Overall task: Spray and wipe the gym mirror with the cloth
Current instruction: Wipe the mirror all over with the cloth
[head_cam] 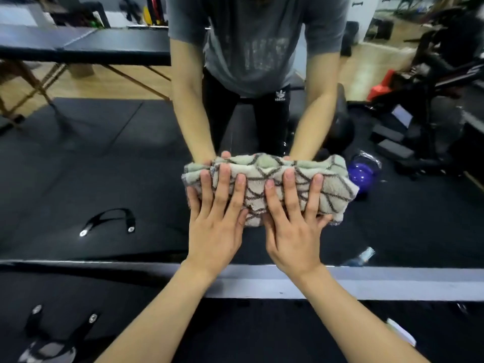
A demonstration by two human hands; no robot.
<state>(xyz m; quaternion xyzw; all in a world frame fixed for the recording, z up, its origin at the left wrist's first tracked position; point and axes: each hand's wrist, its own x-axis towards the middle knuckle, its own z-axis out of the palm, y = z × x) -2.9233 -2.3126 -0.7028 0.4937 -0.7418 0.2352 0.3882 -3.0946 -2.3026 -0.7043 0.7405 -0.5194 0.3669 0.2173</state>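
Observation:
The gym mirror fills the upper part of the head view, down to a grey bottom frame. A folded pale green cloth with dark line pattern is pressed flat against the glass low in the middle. My left hand lies on the cloth's left half with fingers spread. My right hand presses its right half, thumb hooked under the lower edge. The reflection shows my own arms and grey T-shirt meeting the cloth from the other side. No spray bottle is clearly visible.
The grey bottom frame of the mirror runs across above the black floor mat. Black straps with metal rings lie on the floor at the lower left. Reflected are a massage table, gym machines and a purple ball.

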